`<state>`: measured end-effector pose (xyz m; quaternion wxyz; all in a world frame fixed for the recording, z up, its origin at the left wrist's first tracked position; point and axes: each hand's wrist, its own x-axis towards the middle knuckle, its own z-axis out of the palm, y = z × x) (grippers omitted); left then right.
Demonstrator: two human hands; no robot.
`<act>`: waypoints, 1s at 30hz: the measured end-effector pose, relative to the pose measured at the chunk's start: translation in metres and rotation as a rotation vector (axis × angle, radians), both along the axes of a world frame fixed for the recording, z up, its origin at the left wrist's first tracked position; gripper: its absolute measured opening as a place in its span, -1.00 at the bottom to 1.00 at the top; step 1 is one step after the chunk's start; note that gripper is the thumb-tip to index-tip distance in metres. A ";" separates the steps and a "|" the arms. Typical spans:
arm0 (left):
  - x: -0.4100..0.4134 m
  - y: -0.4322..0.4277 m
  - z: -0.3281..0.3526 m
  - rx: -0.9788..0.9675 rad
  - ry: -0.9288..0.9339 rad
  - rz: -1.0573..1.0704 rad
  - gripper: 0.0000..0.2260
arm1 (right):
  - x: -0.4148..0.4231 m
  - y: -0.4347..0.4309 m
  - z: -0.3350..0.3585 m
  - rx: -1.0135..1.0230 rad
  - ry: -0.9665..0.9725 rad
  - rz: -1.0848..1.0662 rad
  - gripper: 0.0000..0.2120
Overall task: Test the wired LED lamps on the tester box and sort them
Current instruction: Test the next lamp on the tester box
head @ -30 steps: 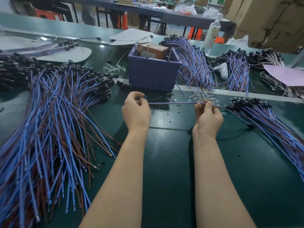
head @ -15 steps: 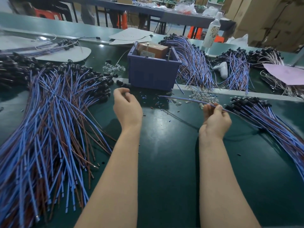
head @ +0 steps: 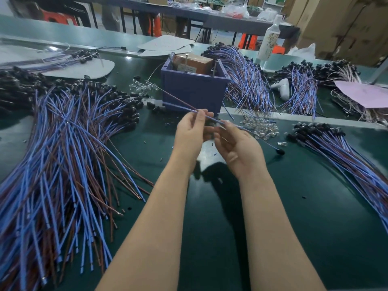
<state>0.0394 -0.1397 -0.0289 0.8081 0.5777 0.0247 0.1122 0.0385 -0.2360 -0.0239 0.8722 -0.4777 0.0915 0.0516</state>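
Note:
One wired LED lamp (head: 241,128), a blue and a brown lead ending in a black lamp head at the lower right, is held above the green mat in front of the purple tester box (head: 195,93). My left hand (head: 192,133) pinches the leads near their middle. Just right of it, my right hand (head: 237,145) is turned palm up, its fingertips curled round the same leads. The free lead ends point up and left, toward the box's left front. Two metal pins stand up from the brown block inside the box.
A big pile of wired lamps (head: 63,156) covers the left of the mat, and a smaller pile (head: 346,156) lies at the right. Loose clear LEDs (head: 261,127) lie right of the hands. More bundles (head: 247,80), a bottle (head: 269,40) and pink paper (head: 365,94) are behind.
My left hand let go of the lamp's leads, then came back right and pinched them again. Both hands are now close together, and the lamp is turned with its head to the lower right.

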 end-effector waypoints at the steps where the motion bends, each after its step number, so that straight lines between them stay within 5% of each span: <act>1: 0.001 0.004 0.001 -0.065 0.013 0.019 -0.81 | -0.003 -0.001 0.003 -0.112 -0.004 0.070 -0.81; 5: 0.004 0.017 -0.004 -0.067 0.057 0.288 -0.77 | -0.014 -0.008 0.012 -0.397 -0.179 0.249 -0.71; 7: 0.005 0.023 -0.008 -0.035 0.069 0.437 -0.80 | -0.011 -0.011 0.016 -0.365 -0.312 0.047 -0.75; 10: 0.006 0.027 -0.011 0.003 0.063 0.543 -0.83 | -0.002 -0.009 0.017 -0.755 -0.441 -0.170 -0.86; 13: 0.005 0.026 -0.011 0.064 0.009 0.579 -0.80 | 0.001 0.000 0.002 -1.161 -0.470 0.039 -0.82; 16: 0.005 0.026 -0.008 0.045 -0.052 0.609 -0.80 | 0.000 0.008 -0.003 -1.337 -0.490 0.128 -0.83; 20: 0.005 0.027 -0.004 -0.077 -0.083 0.558 -0.88 | 0.000 0.013 0.005 -1.246 -0.515 0.197 -0.91; 30: 0.004 0.016 -0.011 0.198 0.042 0.145 -0.92 | 0.005 0.009 -0.004 -0.758 -0.305 0.188 -0.88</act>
